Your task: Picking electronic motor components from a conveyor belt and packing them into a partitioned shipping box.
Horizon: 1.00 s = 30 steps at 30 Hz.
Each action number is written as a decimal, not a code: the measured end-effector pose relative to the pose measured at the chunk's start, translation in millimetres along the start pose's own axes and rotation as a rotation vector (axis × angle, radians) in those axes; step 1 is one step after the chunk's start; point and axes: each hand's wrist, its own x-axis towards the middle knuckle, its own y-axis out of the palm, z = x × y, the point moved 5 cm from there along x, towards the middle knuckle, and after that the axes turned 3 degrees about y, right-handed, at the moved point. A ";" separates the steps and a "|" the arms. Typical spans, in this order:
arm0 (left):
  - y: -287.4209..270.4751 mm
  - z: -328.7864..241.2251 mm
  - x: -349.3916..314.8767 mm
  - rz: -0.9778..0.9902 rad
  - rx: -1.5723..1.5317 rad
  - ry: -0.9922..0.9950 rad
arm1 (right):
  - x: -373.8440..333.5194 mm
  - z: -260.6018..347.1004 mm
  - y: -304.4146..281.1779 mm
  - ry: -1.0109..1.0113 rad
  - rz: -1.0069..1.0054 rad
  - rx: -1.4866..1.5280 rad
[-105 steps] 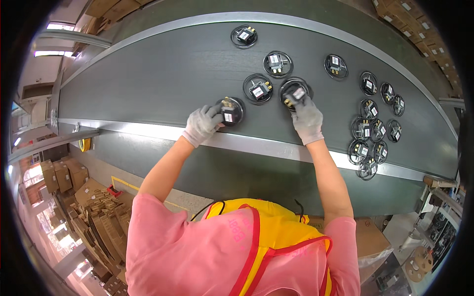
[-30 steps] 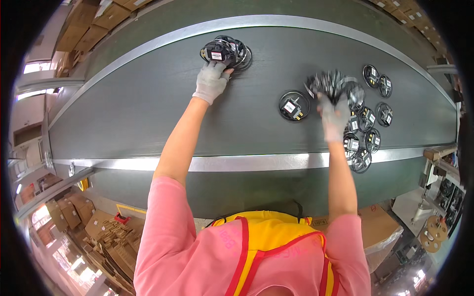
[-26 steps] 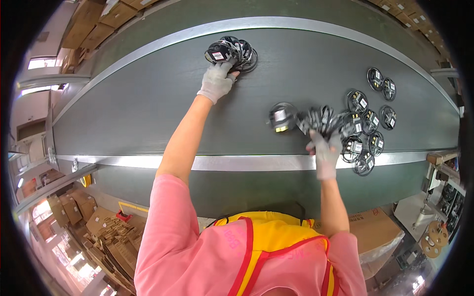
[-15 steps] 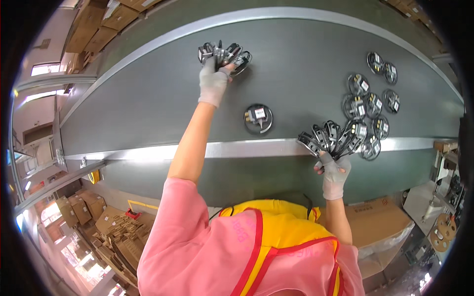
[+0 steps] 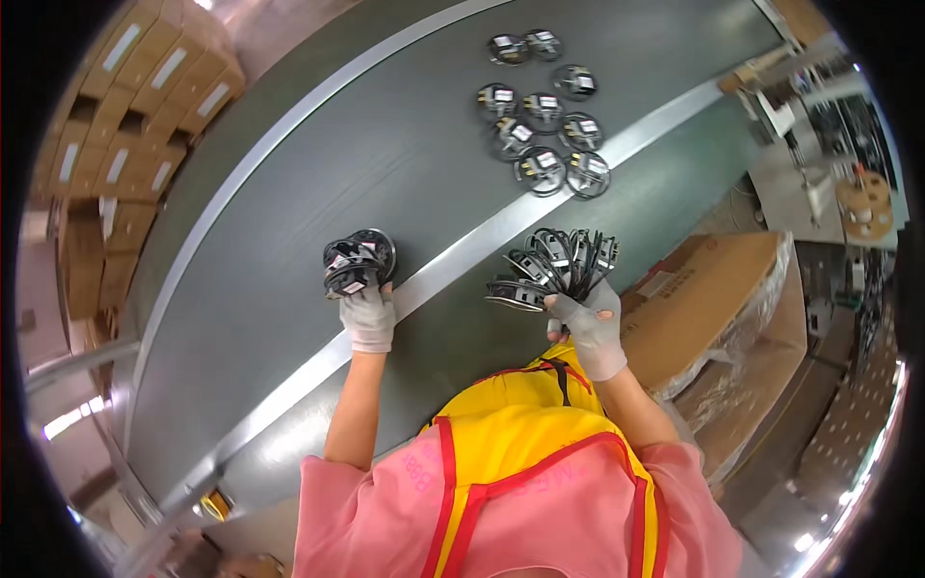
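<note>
My left hand (image 5: 367,316), in a pale glove with bare fingertips, is closed on a bunch of coiled black power cables (image 5: 353,264) over the dark belt. A round coil shows at the far right side of this bunch; whether it is gripped or lies on the belt I cannot tell. To the right, my right hand (image 5: 590,323), gloved the same way, grips a fanned-out bunch of coiled black cables (image 5: 559,258) at its base, in front of the metal rail. Several more cable coils (image 5: 542,112) with plugs and white labels lie grouped on the belt beyond that hand.
A metal rail (image 5: 462,252) runs diagonally along the near side of the dark belt (image 5: 279,222). The two nearest loose coils rest over this rail. An open cardboard box (image 5: 699,279) with plastic lining stands at the right. Stacked cartons (image 5: 125,125) are at the far left.
My view has turned to the right. My left hand has come back nearer my body with its bunch. The single coil on the belt no longer shows apart. My right hand keeps its bunch.
</note>
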 end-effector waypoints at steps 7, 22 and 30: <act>21.1 22.8 15.7 0.092 0.083 0.093 | -78.2 48.9 -109.4 -0.235 -0.414 0.153; -148.4 -418.0 97.4 1.070 -1.556 0.012 | -180.6 -43.0 -463.2 0.007 -0.977 -0.111; -106.2 -682.4 -53.5 1.959 -0.981 0.657 | -86.1 -217.0 -550.3 0.104 -0.644 0.168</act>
